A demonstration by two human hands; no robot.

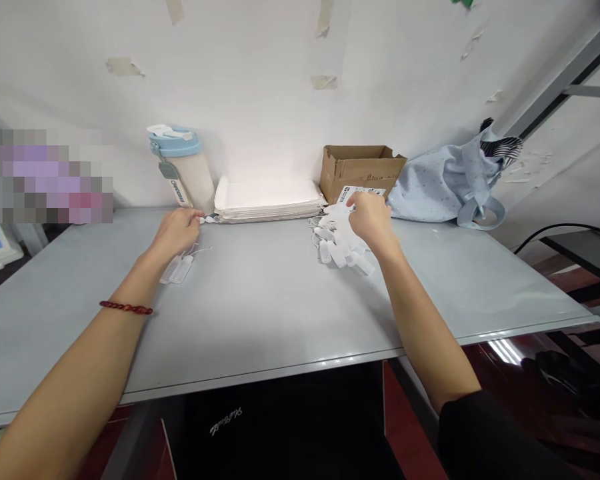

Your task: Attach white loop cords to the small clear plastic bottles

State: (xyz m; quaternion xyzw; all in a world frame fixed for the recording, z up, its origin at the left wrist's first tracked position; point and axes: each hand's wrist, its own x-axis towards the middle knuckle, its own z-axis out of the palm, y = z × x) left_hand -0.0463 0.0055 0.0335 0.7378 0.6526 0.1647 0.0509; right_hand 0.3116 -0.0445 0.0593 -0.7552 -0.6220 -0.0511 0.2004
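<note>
— Right hand (373, 220)?
— Clenched on the heap of small white corded plastic tags (337, 247), just before the brown cardboard box (360, 170).
— Left hand (177, 230)?
— Far left of that box, beside 2 tags (177, 270); grip unclear. Sorting, I'd judge; next needs 1 tag teased free.

In front of the stack of white trays (267, 200) the grey table (280, 313) lies bare to its near edge, a broad lane open from the front. Left of the stack a lidded tumbler (183, 167) stands close against the wall (260, 100), two small packets (177, 270) lying in front of it; right of the stack a cardboard box (360, 170) and a blue cloth bag (445, 187) line the wall, with a pile of white packets (337, 248) before the box.
</note>
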